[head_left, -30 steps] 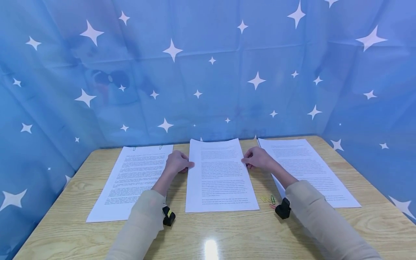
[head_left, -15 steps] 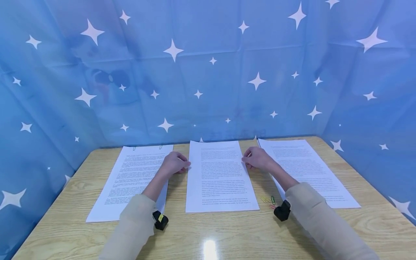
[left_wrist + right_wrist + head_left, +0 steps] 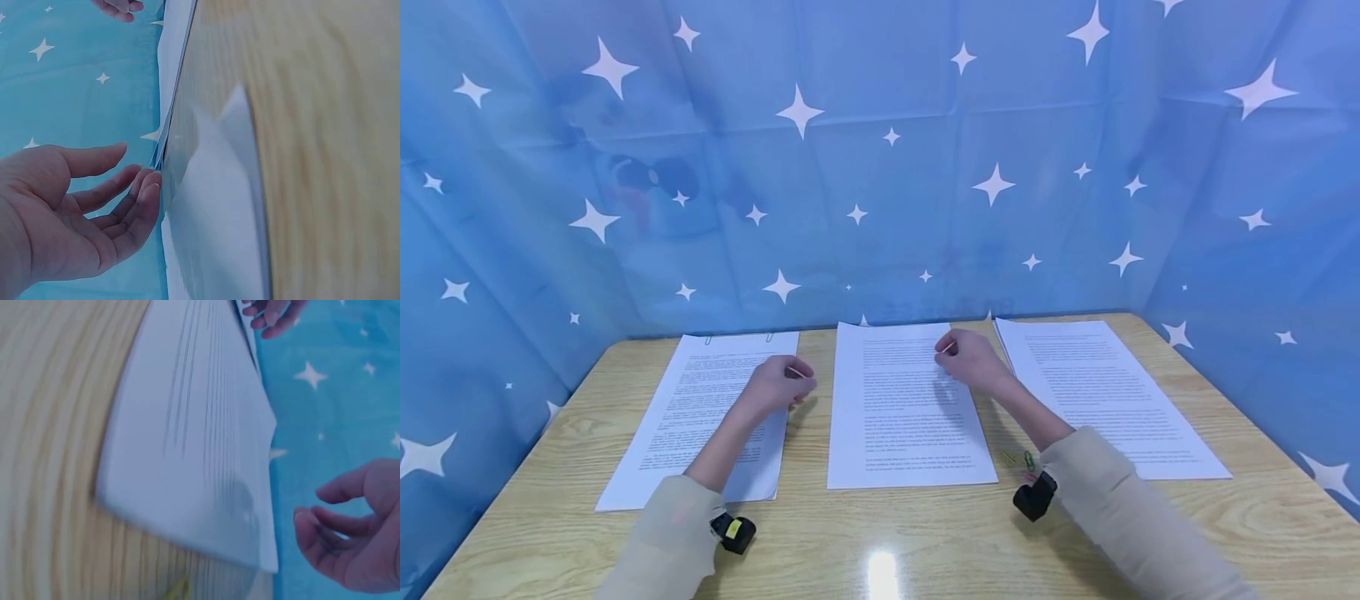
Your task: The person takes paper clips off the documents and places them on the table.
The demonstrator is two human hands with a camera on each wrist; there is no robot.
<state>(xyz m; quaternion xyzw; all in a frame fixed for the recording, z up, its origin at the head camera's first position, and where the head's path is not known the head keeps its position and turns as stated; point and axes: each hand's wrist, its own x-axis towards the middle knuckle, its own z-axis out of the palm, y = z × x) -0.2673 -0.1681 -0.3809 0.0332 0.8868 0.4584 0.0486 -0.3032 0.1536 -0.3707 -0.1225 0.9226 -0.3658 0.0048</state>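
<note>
Those loose clips (image 3: 1028, 460) by the right sleeve (image 3: 1097, 467) could scatter if it drags; middle paper stack (image 3: 895, 437) lies flat on the counter (image 3: 820, 542), no clips visible on it, so one bump from the left hand (image 3: 775, 383) or right hand (image 3: 973, 361), both relaxed and empty, might skew pages

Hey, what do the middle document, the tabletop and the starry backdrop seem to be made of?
Middle document: matte white paper, by its thin edges and printed lines. Tabletop: wood or wood-look laminate, somewhat glossy, showing grain and a bright reflection. Starry backdrop: probably fabric, given its folds and creases.
</note>
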